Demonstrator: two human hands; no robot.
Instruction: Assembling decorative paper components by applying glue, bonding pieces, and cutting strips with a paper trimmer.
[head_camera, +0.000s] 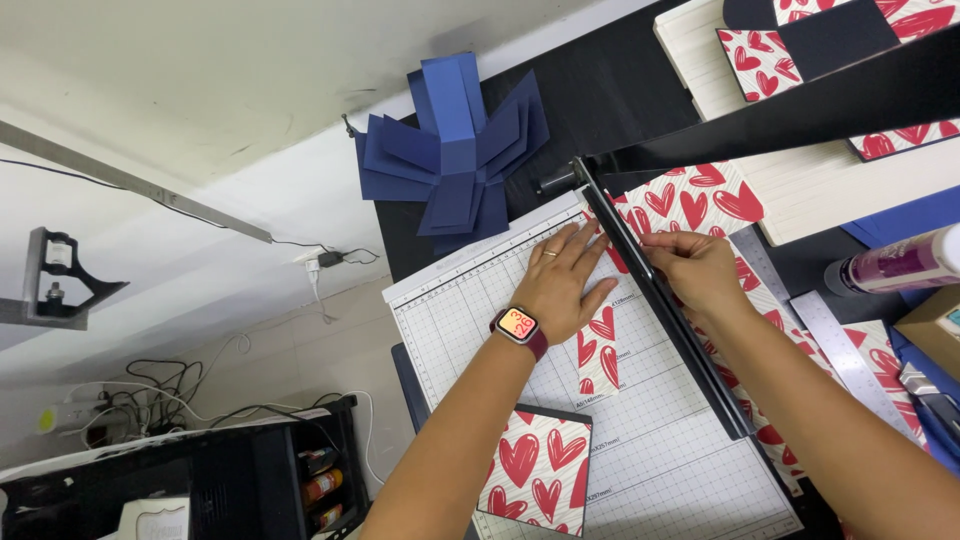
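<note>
The left hand (560, 285) covers part of the heart-patterned paper strip (600, 350). The right hand (695, 268) hides the sheet's edge at the cutter blade arm (800, 110), whose handle end runs off the picture's right edge. The grid's small markings are unreadable.

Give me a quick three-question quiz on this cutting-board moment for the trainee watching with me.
1. True or false: the left hand lies flat on the heart-print paper on the gridded cutting board.
2. Which hand wears the watch with the dark red strap?
A. left
B. right
C. neither
3. Fill in: the folded paper pieces lying beyond the board are ____ in colour.

Key
1. True. The palm presses the paper beside the cutter's black rail.
2. A. The right hand shows no watch and pinches the paper at the rail's far side.
3. Blue.
</note>
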